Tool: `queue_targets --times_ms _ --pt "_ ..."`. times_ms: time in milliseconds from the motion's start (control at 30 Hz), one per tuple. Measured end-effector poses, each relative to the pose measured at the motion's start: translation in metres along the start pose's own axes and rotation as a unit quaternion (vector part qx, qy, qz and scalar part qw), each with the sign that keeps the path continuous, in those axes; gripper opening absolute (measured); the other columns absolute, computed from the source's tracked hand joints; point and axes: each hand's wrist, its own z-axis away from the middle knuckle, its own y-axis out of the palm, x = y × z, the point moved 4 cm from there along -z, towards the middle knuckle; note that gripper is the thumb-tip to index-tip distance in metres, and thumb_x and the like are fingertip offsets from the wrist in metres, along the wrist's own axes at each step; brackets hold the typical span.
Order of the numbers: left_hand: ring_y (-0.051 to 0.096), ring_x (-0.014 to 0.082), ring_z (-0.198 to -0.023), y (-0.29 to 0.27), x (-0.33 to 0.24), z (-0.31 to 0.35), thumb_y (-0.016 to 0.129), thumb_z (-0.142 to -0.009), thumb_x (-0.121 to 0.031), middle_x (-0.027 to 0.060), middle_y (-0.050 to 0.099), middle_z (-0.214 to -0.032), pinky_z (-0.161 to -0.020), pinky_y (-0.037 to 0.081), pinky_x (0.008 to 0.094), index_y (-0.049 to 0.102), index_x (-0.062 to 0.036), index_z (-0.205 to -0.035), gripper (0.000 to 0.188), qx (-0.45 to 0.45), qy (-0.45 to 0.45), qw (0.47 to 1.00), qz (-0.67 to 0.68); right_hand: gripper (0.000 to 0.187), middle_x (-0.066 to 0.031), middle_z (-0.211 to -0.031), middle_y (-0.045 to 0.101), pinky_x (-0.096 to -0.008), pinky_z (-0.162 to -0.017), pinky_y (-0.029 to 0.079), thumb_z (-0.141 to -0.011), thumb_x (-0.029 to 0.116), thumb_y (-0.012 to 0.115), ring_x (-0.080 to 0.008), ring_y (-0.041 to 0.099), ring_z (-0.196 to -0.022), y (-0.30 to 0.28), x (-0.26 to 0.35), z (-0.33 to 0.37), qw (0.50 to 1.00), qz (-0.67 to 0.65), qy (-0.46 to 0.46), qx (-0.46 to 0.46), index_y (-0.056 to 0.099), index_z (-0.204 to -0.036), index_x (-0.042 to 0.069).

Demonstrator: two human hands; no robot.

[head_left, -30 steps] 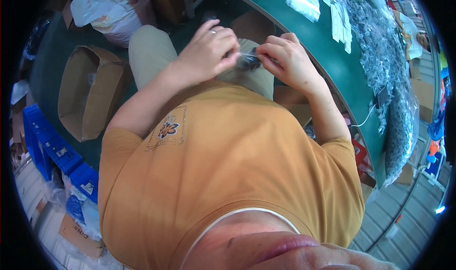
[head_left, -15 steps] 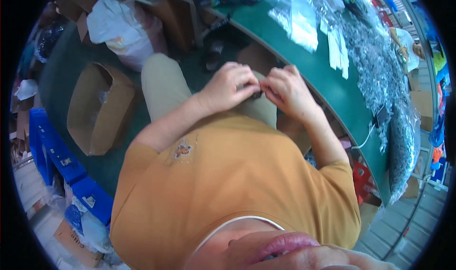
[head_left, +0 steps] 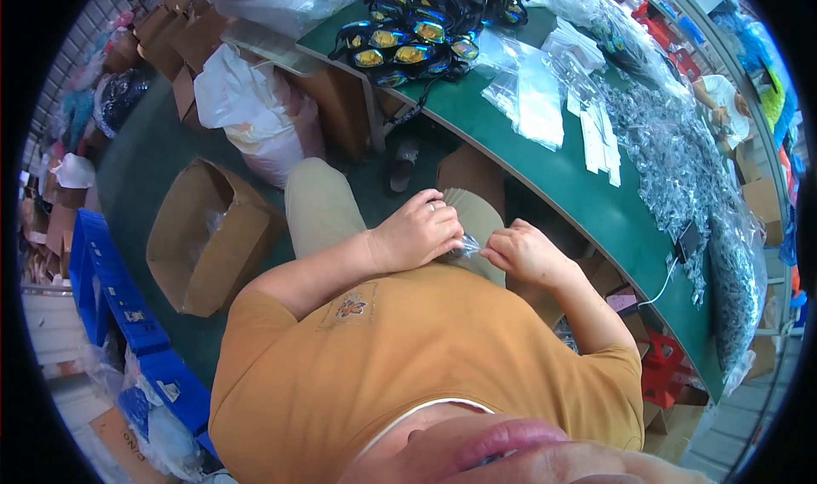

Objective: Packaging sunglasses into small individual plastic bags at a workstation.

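My left hand (head_left: 419, 230) is closed over my lap, its fingers curled round a small dark thing with clear plastic film (head_left: 465, 247) at its edge. Most of that thing is hidden by the fingers, so its kind cannot be told. To the right of it, my right hand (head_left: 526, 253) pinches with thumb and forefinger at the end of the film. A short stretch of shiny film shows between the two hands. Ahead on the green table (head_left: 477, 120) lies a heap of black swim goggles (head_left: 430, 31) with yellow and blue mirrored lenses.
Clear plastic bags (head_left: 538, 101) and white card strips (head_left: 599, 139) lie on the table, beside a long heap of crumpled clear packets (head_left: 659, 161). An opened cardboard box (head_left: 191, 246) and a white sack (head_left: 255, 118) stand at left, near blue crates (head_left: 119, 293). A phone-like black device (head_left: 688, 241) has a white cable.
My hands have drawn apart a little, and clear film now shows between them. The view has shifted, bringing more of the goggles heap and far table into sight.
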Motion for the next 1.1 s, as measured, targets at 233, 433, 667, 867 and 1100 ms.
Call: queue_targets --times_ms 233,433,667,867,1100 --pt "0.062 0.0228 -0.092 -0.02 -0.007 -0.021 0.075 -0.089 -0.019 0.0032 0.062 -0.09 -0.104 0.044 0.0451 0.062 -0.0089 -0.091 0.016 0.002 0.085 0.996 0.014 0.029 -0.0098 -0.07 0.061 -0.0416 -0.068 0.048 -0.096 0.026 0.068 -0.0329 0.057 -0.067 -0.064 0.031 0.042 0.997 -0.054 0.05 0.031 0.063 -0.076 0.006" --pt "0.064 0.0291 -0.085 -0.055 0.034 -0.024 0.074 -0.089 -0.014 0.0078 0.064 -0.086 -0.088 0.05 0.0414 0.062 -0.0067 -0.087 0.014 -0.049 -0.022 0.996 0.068 0.035 -0.0159 -0.066 0.055 -0.0426 -0.06 0.046 -0.094 0.024 0.068 -0.0348 0.057 -0.065 -0.161 0.055 0.161 0.959 -0.033 0.279 -0.044 0.06 -0.07 0.0" --pt "0.065 0.0297 -0.082 -0.109 0.074 -0.09 0.074 -0.089 -0.013 0.0094 0.064 -0.085 -0.079 0.05 0.0393 0.063 -0.0055 -0.087 0.013 -0.097 0.021 0.994 0.038 0.034 0.0045 -0.057 0.046 -0.0278 -0.047 0.028 -0.093 0.011 0.066 -0.0035 0.039 -0.053 -0.169 0.107 0.321 0.796 -0.111 0.524 -0.282 0.053 -0.062 0.001" --pt "0.064 0.0297 -0.08 -0.115 0.084 -0.101 0.074 -0.089 -0.015 0.0093 0.065 -0.083 -0.076 0.049 0.04 0.065 -0.0057 -0.086 0.013 -0.068 0.037 0.997 0.031 0.027 -0.0024 -0.06 0.057 -0.0278 -0.052 0.041 -0.093 0.012 0.067 -0.0103 0.052 -0.055 -0.144 0.112 0.351 0.669 -0.132 0.678 -0.277 0.062 -0.07 -0.001" --pt "0.064 0.0303 -0.082 -0.084 0.071 -0.081 0.077 -0.086 -0.011 0.0086 0.066 -0.083 -0.079 0.05 0.0404 0.064 -0.005 -0.084 0.014 -0.071 0.015 0.993 0.094 0.014 -0.0159 -0.09 0.066 -0.0387 -0.074 0.05 -0.09 0.007 0.07 -0.0326 0.064 -0.08 -0.238 0.068 0.131 0.887 0.16 0.275 -0.334 0.07 -0.102 -0.001"
